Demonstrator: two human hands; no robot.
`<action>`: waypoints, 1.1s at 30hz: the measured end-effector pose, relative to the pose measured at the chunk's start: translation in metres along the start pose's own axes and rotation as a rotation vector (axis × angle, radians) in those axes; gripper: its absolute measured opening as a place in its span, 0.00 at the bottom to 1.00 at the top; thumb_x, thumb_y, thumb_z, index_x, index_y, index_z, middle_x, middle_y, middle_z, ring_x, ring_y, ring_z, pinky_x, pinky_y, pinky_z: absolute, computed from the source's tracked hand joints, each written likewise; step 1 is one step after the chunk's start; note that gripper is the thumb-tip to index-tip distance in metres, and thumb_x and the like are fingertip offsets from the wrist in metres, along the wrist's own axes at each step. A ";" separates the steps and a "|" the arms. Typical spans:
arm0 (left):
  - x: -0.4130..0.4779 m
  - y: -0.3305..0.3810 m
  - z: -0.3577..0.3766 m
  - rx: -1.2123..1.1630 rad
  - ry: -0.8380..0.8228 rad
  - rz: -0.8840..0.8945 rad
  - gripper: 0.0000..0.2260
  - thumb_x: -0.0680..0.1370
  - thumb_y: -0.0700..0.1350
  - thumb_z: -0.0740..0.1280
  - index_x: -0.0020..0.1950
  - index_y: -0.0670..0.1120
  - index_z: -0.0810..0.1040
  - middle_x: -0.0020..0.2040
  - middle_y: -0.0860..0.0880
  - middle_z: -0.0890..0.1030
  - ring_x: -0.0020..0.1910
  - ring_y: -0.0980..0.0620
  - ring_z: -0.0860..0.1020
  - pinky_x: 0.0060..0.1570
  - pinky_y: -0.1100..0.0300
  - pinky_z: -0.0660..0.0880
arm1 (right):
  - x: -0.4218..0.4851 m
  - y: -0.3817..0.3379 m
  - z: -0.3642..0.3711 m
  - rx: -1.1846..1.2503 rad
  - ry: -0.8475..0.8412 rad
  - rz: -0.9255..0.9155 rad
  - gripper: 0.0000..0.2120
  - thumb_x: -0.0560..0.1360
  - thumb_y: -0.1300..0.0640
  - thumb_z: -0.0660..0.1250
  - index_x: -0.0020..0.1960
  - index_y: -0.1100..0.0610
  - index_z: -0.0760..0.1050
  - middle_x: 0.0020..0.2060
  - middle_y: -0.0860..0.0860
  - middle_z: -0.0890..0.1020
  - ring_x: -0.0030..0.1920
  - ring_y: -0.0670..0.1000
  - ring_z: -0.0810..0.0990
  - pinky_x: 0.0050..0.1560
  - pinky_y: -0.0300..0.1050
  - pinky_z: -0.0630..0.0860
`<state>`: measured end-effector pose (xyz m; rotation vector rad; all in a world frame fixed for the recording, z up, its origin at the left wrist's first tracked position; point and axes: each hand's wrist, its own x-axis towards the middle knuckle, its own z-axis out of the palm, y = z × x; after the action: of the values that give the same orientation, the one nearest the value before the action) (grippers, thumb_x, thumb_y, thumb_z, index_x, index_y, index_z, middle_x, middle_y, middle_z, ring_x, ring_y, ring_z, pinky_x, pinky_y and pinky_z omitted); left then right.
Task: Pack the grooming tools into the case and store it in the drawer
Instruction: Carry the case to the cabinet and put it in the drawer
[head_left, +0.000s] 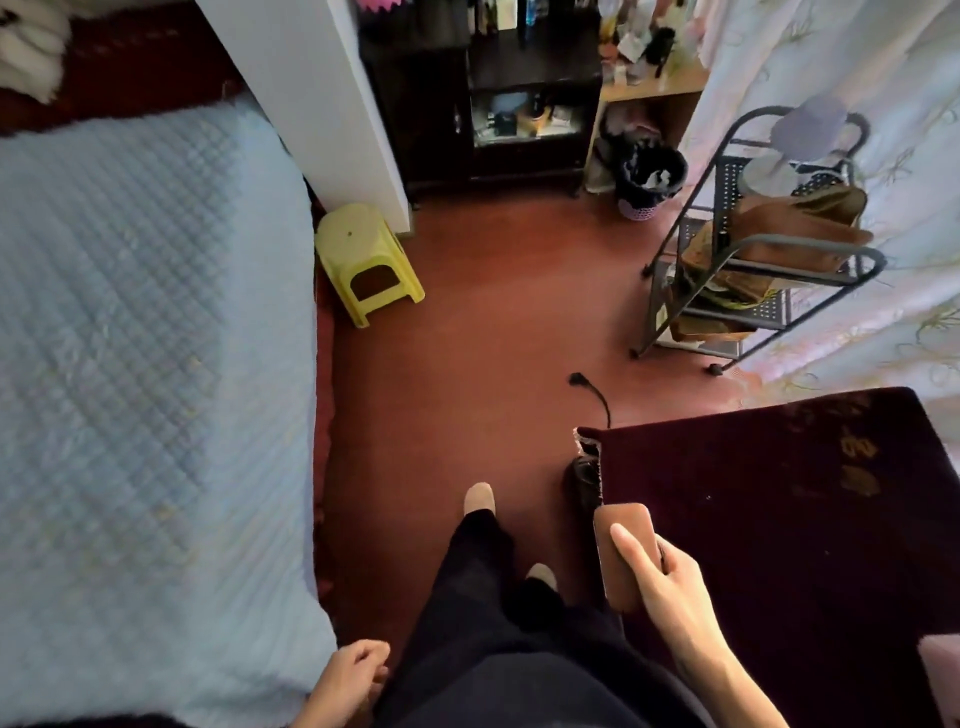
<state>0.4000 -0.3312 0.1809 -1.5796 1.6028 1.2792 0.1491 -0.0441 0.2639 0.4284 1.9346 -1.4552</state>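
Head view: the right hand (675, 587) carries the brown case (623, 553), thumb laid flat along its top face, the other fingers wrapped under and behind the far edge; the case looks closed, no tools visible outside it; it sits in the air just beside the near corner of the dark red cloth-covered counter (779, 519). The left hand (348, 680) is empty, fingers loosely curled, hanging near the edge of the blue quilted bed (145, 364).

Judgement: packing looks done, this is the carry to the drawer; no drawer is clearly in frame, so I cannot tell where it is; the dark cabinet (483, 104) ahead is a guess only.

To do it well: keep the case flat with the thumb pressing the lid so it cannot pop open; free left hand pulls the drawer; mind the black cable (597, 395) on the floor and the yellow stool (363, 260) when stepping; slide the case in flat, then push the drawer shut.
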 end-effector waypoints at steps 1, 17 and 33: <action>0.006 0.004 -0.002 -0.014 -0.007 -0.008 0.08 0.81 0.38 0.69 0.43 0.42 0.83 0.33 0.43 0.81 0.28 0.50 0.76 0.24 0.66 0.72 | 0.007 -0.006 0.004 -0.009 0.005 0.001 0.15 0.78 0.44 0.75 0.45 0.56 0.87 0.37 0.56 0.89 0.34 0.50 0.87 0.33 0.43 0.81; 0.109 0.292 -0.071 0.046 -0.084 0.280 0.09 0.84 0.48 0.64 0.59 0.47 0.82 0.50 0.46 0.85 0.43 0.51 0.82 0.40 0.61 0.74 | 0.113 -0.115 0.059 0.000 0.115 -0.034 0.20 0.75 0.37 0.75 0.45 0.55 0.87 0.35 0.53 0.87 0.36 0.51 0.83 0.38 0.51 0.79; 0.153 0.454 -0.104 0.065 -0.010 0.184 0.09 0.85 0.47 0.63 0.59 0.46 0.81 0.50 0.46 0.84 0.43 0.52 0.82 0.39 0.61 0.74 | 0.298 -0.293 0.069 0.019 0.026 -0.093 0.19 0.78 0.41 0.74 0.42 0.58 0.85 0.33 0.53 0.86 0.31 0.46 0.83 0.30 0.39 0.79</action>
<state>-0.0360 -0.5546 0.1989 -1.4111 1.7987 1.3120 -0.2249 -0.2423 0.2609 0.3714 1.9856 -1.5355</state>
